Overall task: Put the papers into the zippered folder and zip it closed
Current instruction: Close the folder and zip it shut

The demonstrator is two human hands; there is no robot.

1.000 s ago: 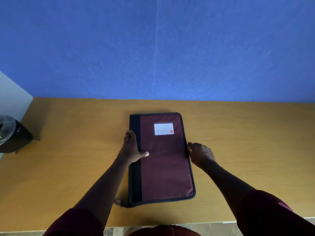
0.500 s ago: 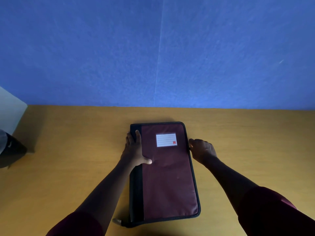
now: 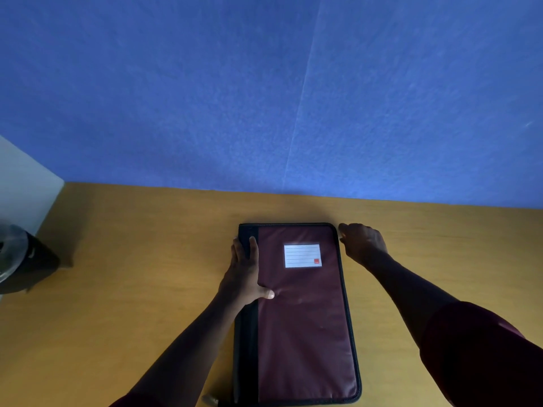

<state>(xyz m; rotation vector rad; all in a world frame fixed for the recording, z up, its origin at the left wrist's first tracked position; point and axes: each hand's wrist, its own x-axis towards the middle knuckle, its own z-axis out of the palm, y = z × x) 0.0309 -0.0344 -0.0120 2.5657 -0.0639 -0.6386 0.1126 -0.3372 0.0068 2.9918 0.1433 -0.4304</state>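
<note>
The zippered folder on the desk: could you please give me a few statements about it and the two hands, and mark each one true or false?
1. The zippered folder lies flat on the wooden desk with its cover closed. True.
2. The left hand hovers above the desk, clear of the folder. False: it rests flat on the folder's left edge.
3. The right hand is at the folder's far right corner. True.
4. Loose papers lie on the desk beside the folder. False: no loose papers are in view.
5. The white label sits on the folder's near end. False: it sits toward the far end.
</note>
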